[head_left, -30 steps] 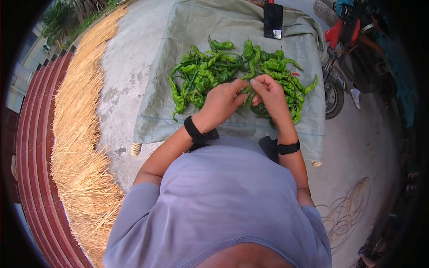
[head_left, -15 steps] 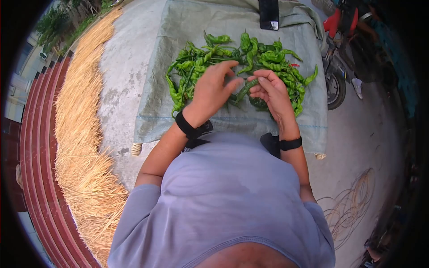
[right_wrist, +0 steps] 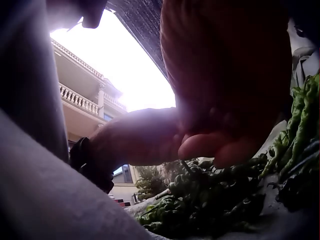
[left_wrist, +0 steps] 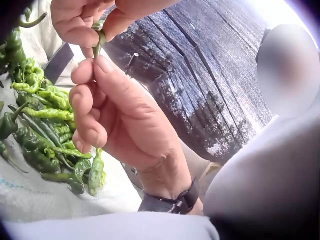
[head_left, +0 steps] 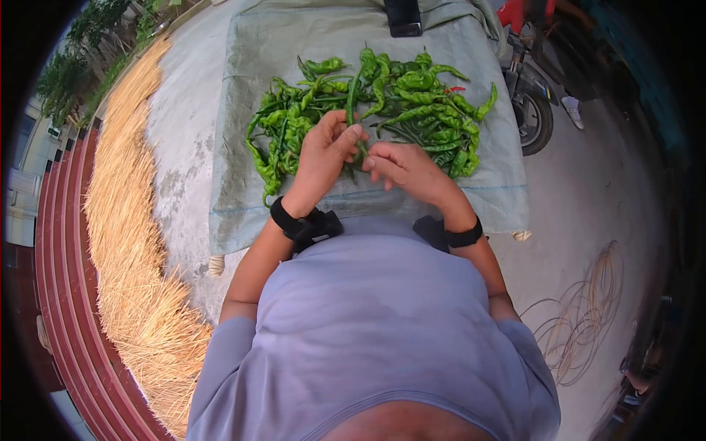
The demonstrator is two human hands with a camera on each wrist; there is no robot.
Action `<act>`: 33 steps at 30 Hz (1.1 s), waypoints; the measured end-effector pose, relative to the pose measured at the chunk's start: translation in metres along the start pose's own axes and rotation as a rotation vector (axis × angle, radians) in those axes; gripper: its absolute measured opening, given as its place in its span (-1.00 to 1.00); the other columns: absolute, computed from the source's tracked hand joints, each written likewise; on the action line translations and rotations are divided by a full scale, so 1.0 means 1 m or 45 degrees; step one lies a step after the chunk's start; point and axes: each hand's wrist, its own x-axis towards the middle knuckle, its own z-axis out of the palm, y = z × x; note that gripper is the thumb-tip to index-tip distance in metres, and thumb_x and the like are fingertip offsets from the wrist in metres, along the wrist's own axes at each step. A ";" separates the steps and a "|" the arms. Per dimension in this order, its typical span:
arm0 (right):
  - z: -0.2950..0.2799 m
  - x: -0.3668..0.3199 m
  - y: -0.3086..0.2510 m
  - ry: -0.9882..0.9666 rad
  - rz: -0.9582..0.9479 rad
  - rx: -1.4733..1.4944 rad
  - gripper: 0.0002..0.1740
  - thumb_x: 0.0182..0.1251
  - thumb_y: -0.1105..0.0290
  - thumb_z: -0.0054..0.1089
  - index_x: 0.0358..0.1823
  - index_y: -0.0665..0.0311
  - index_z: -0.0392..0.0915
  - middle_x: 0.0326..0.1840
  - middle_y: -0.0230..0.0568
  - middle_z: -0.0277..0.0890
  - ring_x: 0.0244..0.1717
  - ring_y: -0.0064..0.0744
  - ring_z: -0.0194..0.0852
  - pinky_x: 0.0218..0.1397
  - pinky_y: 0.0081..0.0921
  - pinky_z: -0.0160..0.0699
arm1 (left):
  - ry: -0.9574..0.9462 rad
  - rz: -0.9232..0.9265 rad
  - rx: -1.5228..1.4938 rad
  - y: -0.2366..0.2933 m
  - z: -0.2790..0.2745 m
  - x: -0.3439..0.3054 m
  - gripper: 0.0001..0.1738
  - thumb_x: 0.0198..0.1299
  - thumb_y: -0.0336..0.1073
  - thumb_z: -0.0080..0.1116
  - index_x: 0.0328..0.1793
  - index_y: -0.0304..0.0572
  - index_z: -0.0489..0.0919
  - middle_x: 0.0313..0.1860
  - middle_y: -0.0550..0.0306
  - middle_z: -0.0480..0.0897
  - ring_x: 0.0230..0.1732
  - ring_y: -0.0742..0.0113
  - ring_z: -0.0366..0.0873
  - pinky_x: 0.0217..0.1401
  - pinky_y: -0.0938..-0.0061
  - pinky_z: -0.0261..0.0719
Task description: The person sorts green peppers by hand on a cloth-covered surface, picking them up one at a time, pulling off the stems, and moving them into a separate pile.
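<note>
A slender green chili pepper (head_left: pixel 352 96) stands upright from my left hand (head_left: pixel 323 152), whose thumb and fingers grip it. My right hand (head_left: pixel 412 170) is just to the right and lower, its thumb and forefinger pinching the pepper's thin lower end. In the left wrist view both hands meet at that green end (left_wrist: pixel 98 42), the right hand (left_wrist: pixel 132 117) below. A pile of wrinkled green peppers (head_left: pixel 294 121) lies around and beyond the hands. The right wrist view is dark, and the right hand there hides the pepper.
A greenish woven sheet (head_left: pixel 243 158) lies under the peppers, with a black phone (head_left: pixel 403 18) at its far side. A small red pepper (head_left: pixel 455 89) shows among the right-hand ones. Straw (head_left: pixel 125 184) lines the left; a motorbike wheel (head_left: pixel 535 121) and coiled cord (head_left: pixel 585 312) are right.
Half a second ago the hands were apart, the left with fingers spread. Now the left grips an upright pepper and the right has come in at its lower end. The head view has shifted.
</note>
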 end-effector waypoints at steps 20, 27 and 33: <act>-0.049 -0.035 0.039 0.738 0.024 -0.898 -0.81 0.31 0.41 0.22 -0.06 0.12 0.62 -0.16 -0.25 0.52 -0.21 -0.21 0.58 -0.16 -0.31 0.52 | -0.134 0.264 0.411 -0.008 0.006 0.003 -0.76 0.37 -0.49 0.12 0.13 -0.25 0.58 -0.09 0.23 0.61 -0.20 0.52 0.55 -0.13 0.60 0.54; -0.034 -0.041 0.019 0.627 -0.046 0.370 -0.76 0.57 0.30 0.06 0.08 0.29 0.48 -0.05 -0.32 0.53 -0.40 -0.62 0.52 -0.27 -0.61 0.53 | -0.544 0.131 0.404 0.007 0.025 -0.003 -0.61 0.35 -0.38 0.22 0.29 -0.22 0.53 0.06 0.12 0.61 -0.12 0.46 0.52 -0.05 0.47 0.53; -0.016 -0.033 0.021 0.342 -0.164 0.767 -0.72 0.58 0.29 0.04 0.16 0.29 0.40 0.01 -0.32 0.52 -0.33 -0.57 0.57 -0.23 -0.58 0.57 | -0.778 -0.127 0.412 0.011 0.025 -0.001 -0.75 0.42 -0.26 0.18 0.07 -0.27 0.55 -0.11 0.17 0.69 -0.30 0.49 0.56 -0.21 0.53 0.53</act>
